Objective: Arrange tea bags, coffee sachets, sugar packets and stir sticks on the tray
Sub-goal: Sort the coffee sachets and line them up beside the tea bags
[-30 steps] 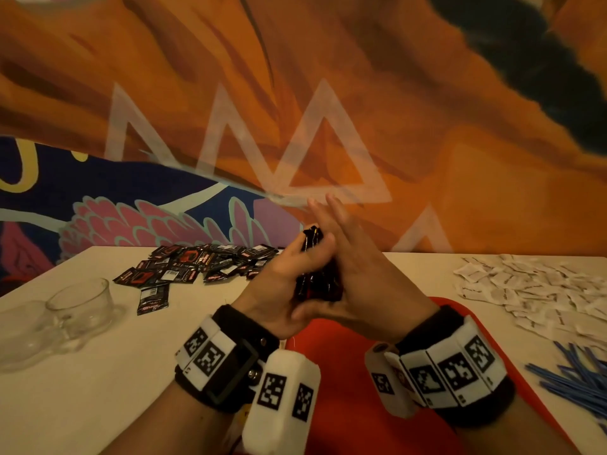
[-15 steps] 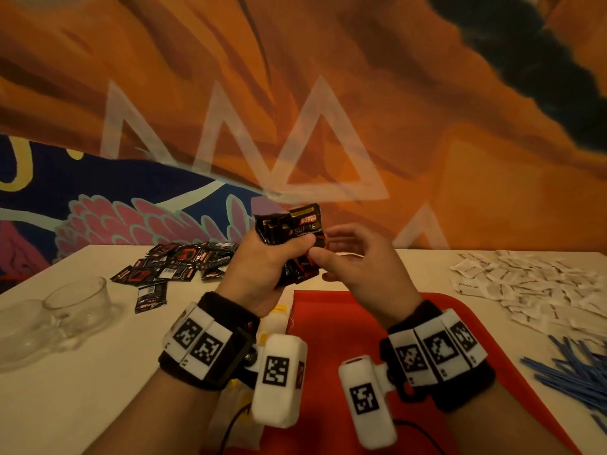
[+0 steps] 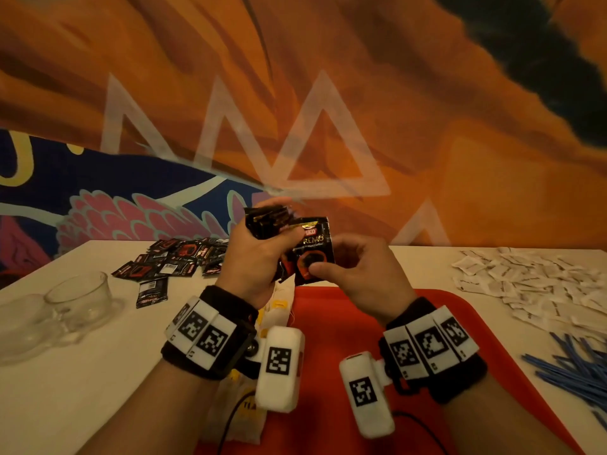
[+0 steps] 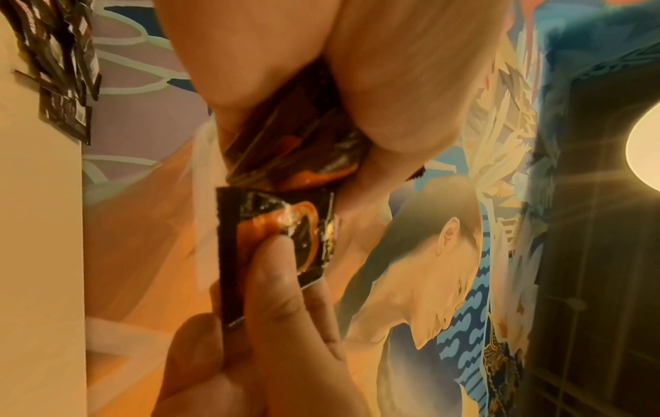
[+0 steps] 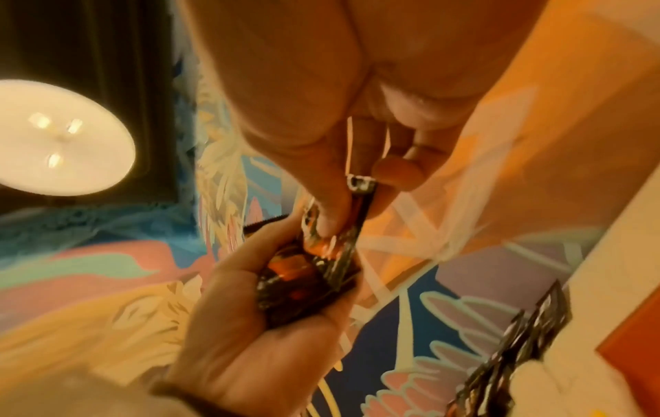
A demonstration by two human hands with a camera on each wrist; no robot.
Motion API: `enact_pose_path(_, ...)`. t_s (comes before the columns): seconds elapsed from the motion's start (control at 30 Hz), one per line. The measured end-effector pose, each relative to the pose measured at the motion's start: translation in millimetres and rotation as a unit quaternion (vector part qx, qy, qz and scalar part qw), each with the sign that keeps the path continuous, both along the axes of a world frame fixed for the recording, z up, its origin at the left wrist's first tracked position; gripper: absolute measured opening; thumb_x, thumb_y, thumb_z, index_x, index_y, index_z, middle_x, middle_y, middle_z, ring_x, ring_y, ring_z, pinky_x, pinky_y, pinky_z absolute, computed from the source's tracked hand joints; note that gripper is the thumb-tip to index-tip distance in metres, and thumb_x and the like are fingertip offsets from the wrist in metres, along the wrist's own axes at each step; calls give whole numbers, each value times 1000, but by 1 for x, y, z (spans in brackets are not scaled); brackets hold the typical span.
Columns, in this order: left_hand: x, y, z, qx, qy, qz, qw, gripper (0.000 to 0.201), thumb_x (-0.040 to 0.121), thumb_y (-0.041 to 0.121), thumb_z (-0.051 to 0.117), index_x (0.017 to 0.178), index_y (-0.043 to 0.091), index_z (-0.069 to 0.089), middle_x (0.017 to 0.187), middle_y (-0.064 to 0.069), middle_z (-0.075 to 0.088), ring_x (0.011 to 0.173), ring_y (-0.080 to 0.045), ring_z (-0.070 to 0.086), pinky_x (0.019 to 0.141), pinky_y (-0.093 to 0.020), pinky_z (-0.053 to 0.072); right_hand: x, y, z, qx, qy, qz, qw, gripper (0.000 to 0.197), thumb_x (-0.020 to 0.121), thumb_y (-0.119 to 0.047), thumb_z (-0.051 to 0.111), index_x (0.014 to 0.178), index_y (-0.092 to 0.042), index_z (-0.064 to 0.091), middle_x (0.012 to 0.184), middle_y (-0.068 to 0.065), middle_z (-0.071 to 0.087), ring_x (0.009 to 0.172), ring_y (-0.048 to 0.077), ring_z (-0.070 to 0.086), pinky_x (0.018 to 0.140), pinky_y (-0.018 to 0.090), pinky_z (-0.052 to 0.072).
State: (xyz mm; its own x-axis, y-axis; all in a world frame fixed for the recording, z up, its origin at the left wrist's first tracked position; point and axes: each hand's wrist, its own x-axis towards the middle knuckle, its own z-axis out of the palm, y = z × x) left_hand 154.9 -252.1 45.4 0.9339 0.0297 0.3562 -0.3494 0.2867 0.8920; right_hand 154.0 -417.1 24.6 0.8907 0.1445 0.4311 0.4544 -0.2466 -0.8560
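My left hand (image 3: 259, 254) grips a stack of black coffee sachets (image 3: 267, 221) upright above the near edge of the red tray (image 3: 331, 326). My right hand (image 3: 354, 270) pinches one black-and-orange sachet (image 3: 312, 251) at the front of the stack, thumb on its face. The left wrist view shows that sachet (image 4: 282, 225) between thumb and finger, with the stack (image 4: 296, 141) behind it. In the right wrist view the stack (image 5: 300, 279) lies in the left palm. More coffee sachets (image 3: 177, 261) lie at the back left. Tea bags (image 3: 279, 307) with yellow tags lie under my left wrist.
White sugar packets (image 3: 532, 284) are heaped at the back right, blue stir sticks (image 3: 578, 369) at the right edge. Two glass cups (image 3: 78, 297) stand at the left on the white table (image 3: 82, 389). A painted wall rises right behind the table.
Both hands have come down and nearer to me. The right hand went from lying flat against the stack to pinching one sachet and drawing it off the front.
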Motion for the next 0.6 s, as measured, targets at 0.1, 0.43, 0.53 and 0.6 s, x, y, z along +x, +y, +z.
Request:
enact_pose_path(0.1,1,2,-1,26,-20,17,999,42,86,-13,60,110,20,67,113,-11,68,113,-36,64,93,-59,53,-1,-5,3,1,10,28,1000,15,80,-14,79,92,-18,73,83,1,76,76,13,70,65,27,52)
enact_pose_path(0.43,19,33,0,-107,168,27,980,20,92,10,65,110,5,58,94,-15,69,81,-25,71,67,-39,60,49,-10,-11,-74,149,-61,984,6,85,-20,75,79,-17,75,80,8,74,72,20,65,64,36,54)
enact_pose_path(0.53,21,47,1,-151,239,49,958,34,88,20,73,117,9,60,109,-16,69,99,-33,68,76,-50,61,70,-8,-25,-224,195,-96,950,13,85,-25,75,74,-18,74,76,2,72,75,18,65,71,31,52)
enact_pose_path(0.6,22,54,3,-164,263,42,950,40,86,24,75,120,9,58,114,-18,65,105,-37,63,80,-53,59,81,-3,-38,-276,227,-113,927,14,84,-28,76,85,-13,77,86,3,74,86,19,67,78,29,53)
